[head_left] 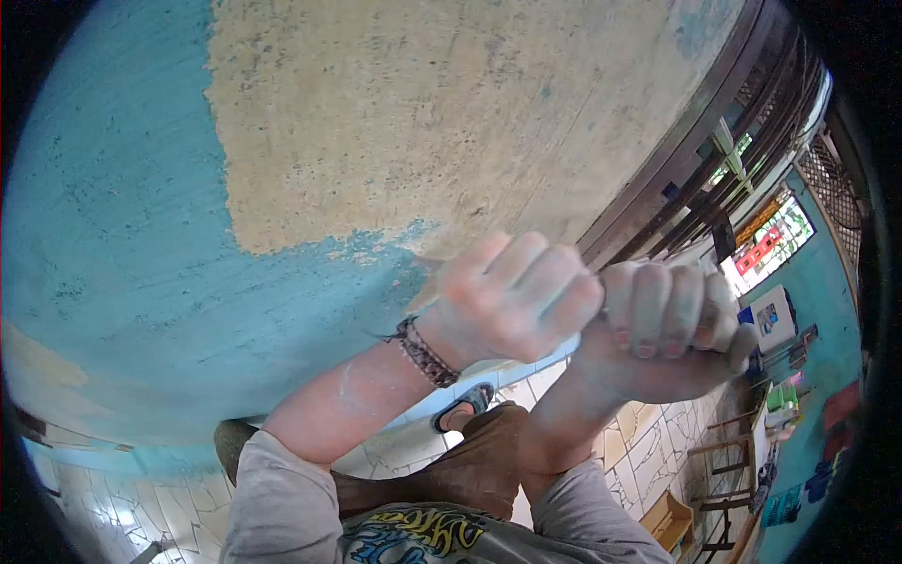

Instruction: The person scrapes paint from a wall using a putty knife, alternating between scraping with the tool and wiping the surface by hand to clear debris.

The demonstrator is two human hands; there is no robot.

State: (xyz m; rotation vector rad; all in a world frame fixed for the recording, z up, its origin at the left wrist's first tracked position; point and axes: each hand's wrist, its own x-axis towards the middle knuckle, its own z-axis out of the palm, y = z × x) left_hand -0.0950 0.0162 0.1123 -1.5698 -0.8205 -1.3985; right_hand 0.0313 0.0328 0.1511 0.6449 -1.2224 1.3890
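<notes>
My left hand (521,299) is closed in a fist in front of the wall, knuckles upward and skin dusted pale. A dark braided bracelet (427,354) circles that wrist. Right beside it, my right hand (672,324) is curled shut, its fingernails showing against the palm and the thumb pointing right. The two fists nearly touch; whatever they may grip is hidden inside the fingers. Behind them stands a wall with blue paint (113,216) at the left and below, and a bare beige patch (423,122) with a ragged edge above.
Dark wooden bars (695,183) border the wall at the right. Farther off are a bright window (775,244), a wooden chair (728,461) and a small wooden box-like piece (667,522). Pale cracked-pattern tiles (639,437) cover the floor around my sandalled foot (465,409).
</notes>
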